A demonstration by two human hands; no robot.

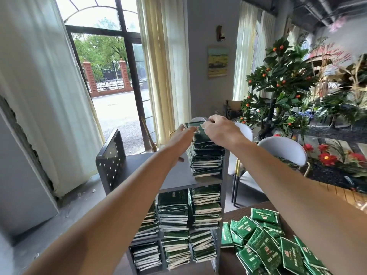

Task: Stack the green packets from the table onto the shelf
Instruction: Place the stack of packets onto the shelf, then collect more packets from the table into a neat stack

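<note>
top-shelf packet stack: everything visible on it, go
The stack is one tall column of flat dark-green packets with pale edges, looking foil-wrapped, standing on the grey shelf's top board at its right end, leaning slightly and unevenly. The left hand lies with straight fingers against its upper left side; the right hand curls over the topmost packet, printed with light lettering.

A tall stack of packets (205, 153) is set on the shelf (174, 179) top at its right end, with more stacks packed into the compartments below. A table (234, 215) is placed just right of the shelf, loose packets (268, 245) heaped on it. Chairs (282, 153) are found behind the table.
</note>
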